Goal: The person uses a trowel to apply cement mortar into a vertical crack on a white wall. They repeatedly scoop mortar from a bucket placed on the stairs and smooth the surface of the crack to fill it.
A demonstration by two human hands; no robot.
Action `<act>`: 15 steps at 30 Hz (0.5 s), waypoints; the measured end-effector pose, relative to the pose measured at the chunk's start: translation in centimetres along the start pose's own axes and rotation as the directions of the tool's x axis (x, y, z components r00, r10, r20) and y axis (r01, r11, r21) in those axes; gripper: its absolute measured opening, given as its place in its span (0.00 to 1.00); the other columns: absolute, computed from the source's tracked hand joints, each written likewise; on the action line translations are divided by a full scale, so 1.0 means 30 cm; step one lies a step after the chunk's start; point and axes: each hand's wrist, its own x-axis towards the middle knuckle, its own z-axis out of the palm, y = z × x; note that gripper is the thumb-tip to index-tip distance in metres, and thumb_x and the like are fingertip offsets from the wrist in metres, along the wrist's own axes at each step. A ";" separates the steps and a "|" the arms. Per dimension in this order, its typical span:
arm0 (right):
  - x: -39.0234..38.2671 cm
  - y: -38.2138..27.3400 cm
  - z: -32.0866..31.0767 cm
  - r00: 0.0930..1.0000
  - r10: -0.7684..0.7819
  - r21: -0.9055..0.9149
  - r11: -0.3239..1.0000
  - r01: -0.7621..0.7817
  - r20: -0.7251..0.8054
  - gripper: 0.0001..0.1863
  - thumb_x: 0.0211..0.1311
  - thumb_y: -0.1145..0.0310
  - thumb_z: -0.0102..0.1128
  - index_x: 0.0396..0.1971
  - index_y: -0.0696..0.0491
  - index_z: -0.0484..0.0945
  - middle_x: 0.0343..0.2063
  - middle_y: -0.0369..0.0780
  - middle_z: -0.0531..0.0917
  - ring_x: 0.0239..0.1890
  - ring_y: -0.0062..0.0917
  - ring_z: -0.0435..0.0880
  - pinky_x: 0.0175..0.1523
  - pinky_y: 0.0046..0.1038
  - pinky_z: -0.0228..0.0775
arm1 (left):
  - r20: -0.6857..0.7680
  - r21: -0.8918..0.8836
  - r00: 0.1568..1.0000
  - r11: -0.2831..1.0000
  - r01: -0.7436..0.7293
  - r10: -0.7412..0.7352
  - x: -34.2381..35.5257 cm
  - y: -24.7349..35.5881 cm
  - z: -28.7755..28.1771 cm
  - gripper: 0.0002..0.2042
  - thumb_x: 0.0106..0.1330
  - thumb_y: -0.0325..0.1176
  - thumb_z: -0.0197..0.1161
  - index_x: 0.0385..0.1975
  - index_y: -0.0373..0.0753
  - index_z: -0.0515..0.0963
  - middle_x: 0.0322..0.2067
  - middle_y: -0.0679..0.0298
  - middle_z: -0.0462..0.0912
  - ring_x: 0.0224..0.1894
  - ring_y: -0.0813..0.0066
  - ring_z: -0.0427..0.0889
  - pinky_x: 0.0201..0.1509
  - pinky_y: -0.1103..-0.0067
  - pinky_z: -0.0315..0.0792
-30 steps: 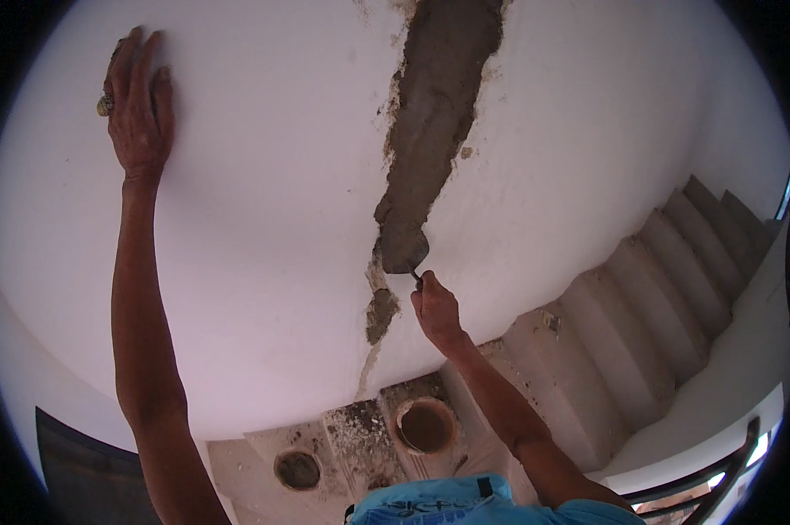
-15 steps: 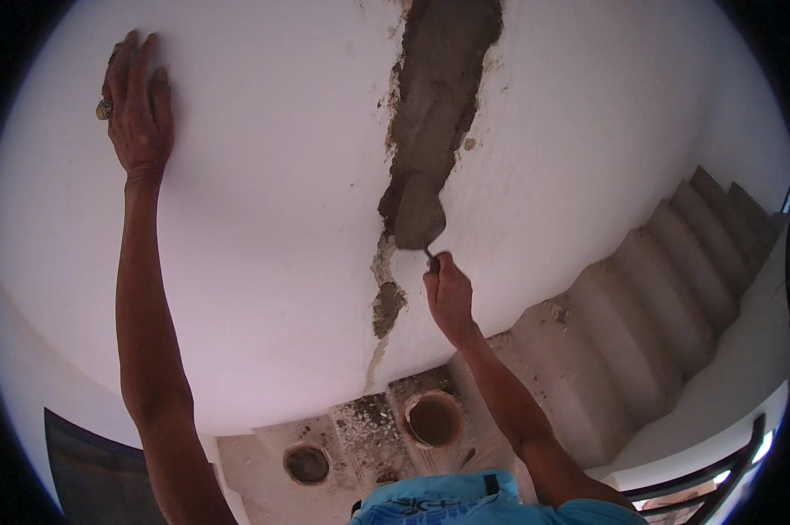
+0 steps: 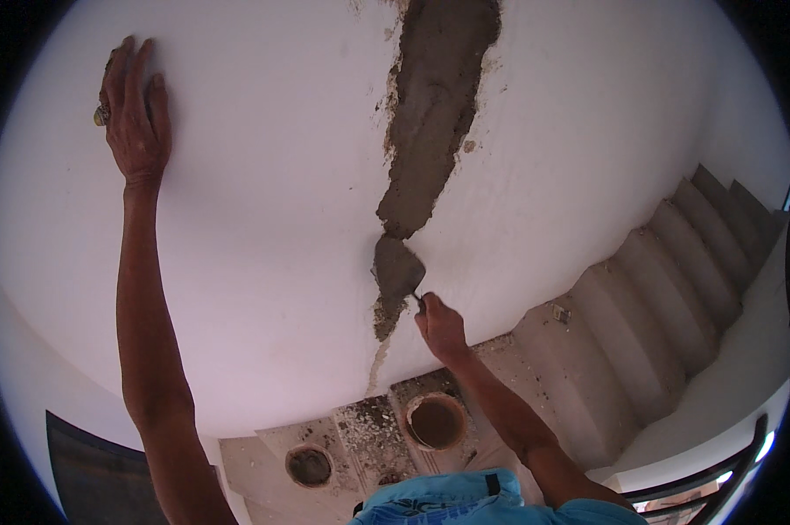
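My right hand [image 3: 441, 330] is closed round the handle of a mortar-coated trowel [image 3: 401, 265]. The trowel's blade lies over the lower, narrow part of a channel in the white wall [image 3: 272, 219]. Grey wet mortar [image 3: 434, 122] fills the wide stretch of that channel above the blade, with ragged edges. Below the blade, a rough patch of mortar tapers into a thin pale crack. Far to the left, my left hand [image 3: 139, 122] rests flat against the wall, fingers stretched out. Something small and yellowish shows at that hand's outer edge; I cannot make out what.
Down on the steps stand a round tub [image 3: 435, 421] and a smaller round container [image 3: 308, 465], with scattered mortar crumbs around them. Concrete stairs [image 3: 622, 315] rise to the right, with a small chunk of debris on one tread. A dark railing [image 3: 719, 477] curves at lower right.
My right hand has moved the trowel down and slightly left along the channel, off the wider mortar onto the narrow part. My left hand has stayed in nearly the same place.
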 end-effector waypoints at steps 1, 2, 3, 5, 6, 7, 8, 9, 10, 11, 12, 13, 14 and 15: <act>0.019 -0.010 -0.022 0.999 -0.005 0.020 1.000 0.006 -0.041 0.14 0.58 0.69 0.60 0.39 0.58 0.67 0.29 0.49 0.78 0.31 0.49 0.81 0.33 0.45 0.74 | -0.007 -0.003 1.000 1.000 -0.019 0.019 0.002 -0.001 0.000 0.18 0.73 0.36 0.50 0.62 0.49 0.70 0.66 0.64 0.67 0.70 0.62 0.61 0.72 0.63 0.57; 0.060 -0.021 -0.049 0.994 -0.022 -0.008 1.000 0.021 -0.106 0.14 0.58 0.70 0.59 0.40 0.57 0.67 0.30 0.50 0.78 0.31 0.49 0.81 0.33 0.44 0.73 | -0.015 -0.005 0.999 0.999 -0.038 0.038 0.000 -0.002 0.001 0.18 0.73 0.36 0.50 0.63 0.49 0.70 0.66 0.64 0.67 0.70 0.62 0.61 0.72 0.63 0.57; 0.103 -0.045 -0.082 0.992 -0.021 0.017 1.000 0.023 -0.127 0.14 0.58 0.71 0.59 0.40 0.58 0.67 0.30 0.50 0.78 0.31 0.49 0.80 0.34 0.44 0.73 | -0.004 -0.011 1.000 1.000 -0.028 0.028 -0.006 0.001 0.007 0.19 0.74 0.36 0.49 0.63 0.49 0.70 0.66 0.64 0.67 0.70 0.62 0.61 0.72 0.63 0.57; 0.184 -0.081 -0.125 0.990 0.008 0.062 0.998 0.000 -0.139 0.13 0.58 0.71 0.58 0.40 0.58 0.67 0.30 0.50 0.78 0.31 0.48 0.80 0.34 0.45 0.73 | 0.013 -0.012 1.000 1.000 -0.013 0.013 -0.009 0.002 0.003 0.19 0.74 0.37 0.49 0.63 0.49 0.70 0.66 0.63 0.67 0.70 0.62 0.60 0.73 0.63 0.56; 0.222 -0.098 -0.141 0.990 0.037 0.077 0.997 -0.027 -0.133 0.13 0.58 0.71 0.58 0.40 0.58 0.67 0.30 0.50 0.78 0.31 0.48 0.80 0.34 0.45 0.72 | 0.006 -0.015 1.000 0.999 -0.030 0.031 -0.003 -0.002 0.002 0.19 0.74 0.37 0.49 0.63 0.49 0.70 0.66 0.63 0.66 0.70 0.61 0.60 0.73 0.63 0.57; 0.239 -0.109 -0.145 0.990 0.065 0.092 0.994 -0.054 -0.127 0.13 0.58 0.71 0.58 0.40 0.59 0.67 0.30 0.50 0.78 0.31 0.48 0.80 0.34 0.45 0.72 | -0.002 -0.017 0.999 0.999 -0.048 0.048 0.001 -0.009 0.001 0.19 0.74 0.37 0.48 0.63 0.49 0.69 0.66 0.63 0.66 0.70 0.61 0.60 0.73 0.63 0.57; 0.235 -0.105 -0.123 0.989 0.028 0.042 0.999 -0.022 -0.143 0.13 0.58 0.71 0.58 0.40 0.59 0.67 0.30 0.50 0.78 0.31 0.47 0.80 0.34 0.45 0.72 | -0.009 -0.019 0.998 0.998 -0.066 0.066 0.006 -0.011 0.000 0.19 0.74 0.37 0.48 0.63 0.49 0.69 0.66 0.63 0.66 0.71 0.61 0.60 0.73 0.62 0.57; 0.225 -0.087 -0.087 0.987 -0.011 -0.013 1.000 0.009 -0.161 0.13 0.58 0.71 0.58 0.40 0.59 0.67 0.30 0.49 0.77 0.31 0.47 0.81 0.34 0.45 0.73 | -0.003 -0.021 0.999 0.999 -0.046 0.046 0.012 -0.004 -0.001 0.19 0.75 0.37 0.48 0.63 0.49 0.69 0.66 0.62 0.65 0.71 0.61 0.60 0.73 0.62 0.57; 0.209 -0.067 -0.054 0.983 -0.051 -0.070 0.997 0.040 -0.176 0.13 0.58 0.71 0.58 0.40 0.59 0.67 0.29 0.49 0.77 0.31 0.47 0.81 0.34 0.45 0.73 | 0.003 -0.023 1.000 0.999 -0.025 0.025 0.013 0.008 -0.004 0.19 0.75 0.37 0.48 0.63 0.49 0.69 0.67 0.62 0.65 0.71 0.61 0.60 0.73 0.62 0.57; 0.167 -0.051 -0.031 0.991 -0.073 -0.111 0.992 0.061 -0.111 0.14 0.58 0.70 0.59 0.39 0.59 0.67 0.29 0.48 0.77 0.32 0.46 0.81 0.35 0.44 0.73 | 0.010 -0.025 1.000 1.000 -0.005 0.005 0.016 0.019 -0.007 0.19 0.75 0.37 0.48 0.63 0.48 0.69 0.67 0.62 0.65 0.71 0.61 0.60 0.73 0.62 0.57; 0.117 -0.046 -0.012 0.994 -0.094 -0.090 0.992 0.088 -0.057 0.14 0.58 0.70 0.59 0.40 0.59 0.67 0.29 0.48 0.77 0.32 0.46 0.81 0.35 0.44 0.73 | 0.010 -0.002 1.000 1.000 -0.018 0.018 0.019 0.017 -0.017 0.18 0.74 0.36 0.48 0.63 0.48 0.70 0.66 0.61 0.65 0.70 0.60 0.61 0.71 0.62 0.59; 0.069 -0.037 -0.001 0.993 -0.120 -0.070 0.990 0.119 -0.004 0.14 0.58 0.70 0.59 0.40 0.58 0.67 0.29 0.48 0.77 0.33 0.46 0.81 0.35 0.44 0.74 | 0.008 0.025 1.000 0.999 -0.030 0.030 0.024 0.013 -0.028 0.18 0.74 0.35 0.49 0.62 0.47 0.70 0.66 0.60 0.66 0.70 0.59 0.62 0.70 0.61 0.61; 0.039 -0.009 -0.012 0.991 -0.127 -0.068 0.989 0.130 0.047 0.14 0.57 0.70 0.60 0.40 0.58 0.67 0.29 0.48 0.77 0.33 0.46 0.81 0.35 0.44 0.74 | 0.003 0.028 1.000 0.999 -0.029 0.029 0.012 0.030 -0.004 0.17 0.73 0.33 0.49 0.61 0.46 0.71 0.65 0.60 0.67 0.69 0.58 0.62 0.69 0.60 0.63; 0.040 -0.018 -0.030 0.995 -0.096 -0.046 0.994 0.098 0.039 0.14 0.57 0.70 0.60 0.40 0.57 0.68 0.29 0.48 0.78 0.33 0.46 0.81 0.35 0.44 0.74 | 0.003 0.022 1.000 0.999 -0.024 0.024 0.014 0.030 -0.012 0.17 0.73 0.33 0.49 0.61 0.46 0.71 0.65 0.60 0.67 0.69 0.58 0.62 0.69 0.60 0.63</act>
